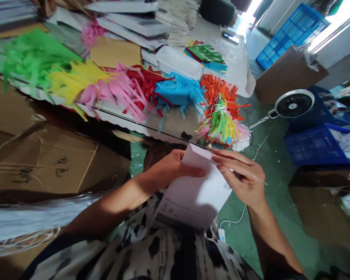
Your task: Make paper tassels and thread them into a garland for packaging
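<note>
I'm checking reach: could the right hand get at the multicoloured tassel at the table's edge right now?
Probably yes: the multicoloured tassel lies near the right hand, with nothing visible between them. That hand is at the white box, which it would likely leave first.

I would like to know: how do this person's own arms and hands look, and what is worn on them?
Both the left hand and the right hand are bare, with no gloves to be seen. The forearms are uncovered too, without visible watch or bracelet. Dark sleeves show near the picture's lower edge; their exact shade is unclear.
</note>
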Available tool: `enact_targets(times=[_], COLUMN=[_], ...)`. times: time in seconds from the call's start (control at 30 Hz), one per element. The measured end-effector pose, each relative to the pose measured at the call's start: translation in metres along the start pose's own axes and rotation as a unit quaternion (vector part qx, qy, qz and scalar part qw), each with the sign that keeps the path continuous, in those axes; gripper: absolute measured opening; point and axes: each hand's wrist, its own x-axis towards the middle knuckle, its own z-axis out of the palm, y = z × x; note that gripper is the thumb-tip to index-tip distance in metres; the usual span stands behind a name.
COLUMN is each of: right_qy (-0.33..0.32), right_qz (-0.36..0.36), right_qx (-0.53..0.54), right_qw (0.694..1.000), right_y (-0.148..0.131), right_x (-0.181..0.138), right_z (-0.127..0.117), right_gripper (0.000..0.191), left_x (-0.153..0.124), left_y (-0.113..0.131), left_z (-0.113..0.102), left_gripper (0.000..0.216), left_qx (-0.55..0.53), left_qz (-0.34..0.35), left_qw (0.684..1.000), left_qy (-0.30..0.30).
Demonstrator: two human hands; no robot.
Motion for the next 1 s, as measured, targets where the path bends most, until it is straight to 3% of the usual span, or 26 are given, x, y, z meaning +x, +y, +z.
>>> enact_targets(times=[0.27,0.57,0.8,1.0], right_qy=[-0.027,-0.017,-0.002,-0.029], right_qz=[-0.028,-0.069,-0.071,-0.079], right_qx=[-0.028,-0.123,-0.123,-0.143], right_qw=[0.999,0.99,0.99,0.986], right_y=[0.016,0.021,0.014,0.014], right_x=[-0.012,-0.022,-0.019,-0.012], right_z=[0.009,0.012,0.013,0.013], right_gripper=[0.051,0.056,0.059,0.06], left_x=[0.002,0.004,-0.003,-0.008], left_y=[-0.009,-0.026,-0.021,-0.017], left_z=[-0.003,-0.011,-0.009,-0.009], left_gripper=[0.045,0.035,0.036,0.037], left_qx=[0.007,-0.021,-0.022,-0.022], left_qz=[-0.013,0.005,0.007,0.003], left_qw=[1.0,0.999,0.999,1.0], left_qy=[0.027,-0.032,-0.03,-0.014])
